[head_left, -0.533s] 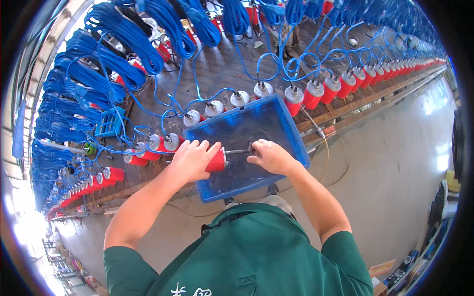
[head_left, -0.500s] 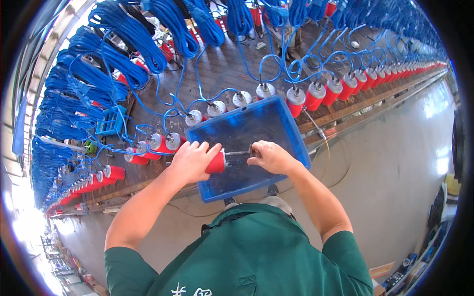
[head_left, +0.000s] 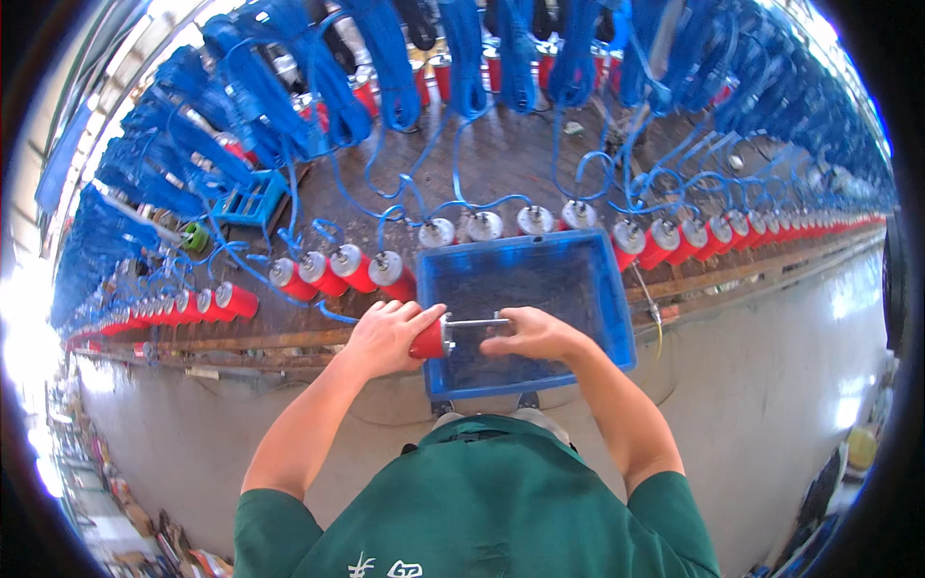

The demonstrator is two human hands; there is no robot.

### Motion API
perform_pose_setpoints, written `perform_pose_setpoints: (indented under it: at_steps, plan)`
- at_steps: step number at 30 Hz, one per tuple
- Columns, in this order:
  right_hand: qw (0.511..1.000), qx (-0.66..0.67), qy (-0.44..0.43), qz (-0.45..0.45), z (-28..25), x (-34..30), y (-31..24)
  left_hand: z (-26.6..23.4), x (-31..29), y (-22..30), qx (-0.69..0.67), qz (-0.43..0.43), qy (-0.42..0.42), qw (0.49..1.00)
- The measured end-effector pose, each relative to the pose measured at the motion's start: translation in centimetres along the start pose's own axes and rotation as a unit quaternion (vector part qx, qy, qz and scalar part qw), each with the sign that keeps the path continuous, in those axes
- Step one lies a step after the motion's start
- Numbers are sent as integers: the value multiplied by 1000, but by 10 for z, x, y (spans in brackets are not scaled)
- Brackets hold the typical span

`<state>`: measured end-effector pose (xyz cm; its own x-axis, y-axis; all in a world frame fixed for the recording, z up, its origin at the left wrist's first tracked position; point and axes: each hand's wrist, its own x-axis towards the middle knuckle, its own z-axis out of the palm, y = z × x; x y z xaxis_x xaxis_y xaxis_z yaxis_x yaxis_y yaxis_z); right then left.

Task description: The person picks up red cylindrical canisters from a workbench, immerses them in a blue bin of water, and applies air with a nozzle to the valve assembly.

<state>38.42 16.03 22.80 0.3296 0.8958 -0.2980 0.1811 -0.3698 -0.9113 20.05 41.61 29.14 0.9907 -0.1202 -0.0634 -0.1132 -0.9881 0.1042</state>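
Note:
My left hand is wrapped round a red cylinder with a silver end face, held sideways over the left edge of a blue plastic crate. A thin metal rod sticks out of the end face toward the right. At the rod's far tip is my right hand, slightly blurred, its thumb and forefinger apart; whether a fingertip touches the rod I cannot tell. A blue cable runs up to my left hand, and the cylinder's left end is hidden in the palm.
Red cylinders with silver tops and blue cables line the dark bench. Behind them are coiled blue cable bundles. A small blue tray stands at left. A metal-ended yellow hose hangs right of the crate.
The view has shifted, so the bench and crate sit differently in it. My right thumb and forefinger have spread from the dark piece they gripped at the rod's end. My left hand keeps its hold.

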Motion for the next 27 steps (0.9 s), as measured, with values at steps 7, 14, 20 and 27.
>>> perform_pose_setpoints:
  at_steps: [7,14,20,27]
  plan:
    - [984,155,85,9,12,-19,-30,5,-3,-4,-11,-14,5,1000]
    - [994,109,14,-25,-6,-14,-20,-2,-3,-2,-8,-23,-33,999]
    - [967,-196,99,-128,1,-12,-38,11,-7,-8,-24,-12,2,1000]
    - [920,-378,97,40,1,0,-47,11,-5,-5,-21,-9,8,1000]
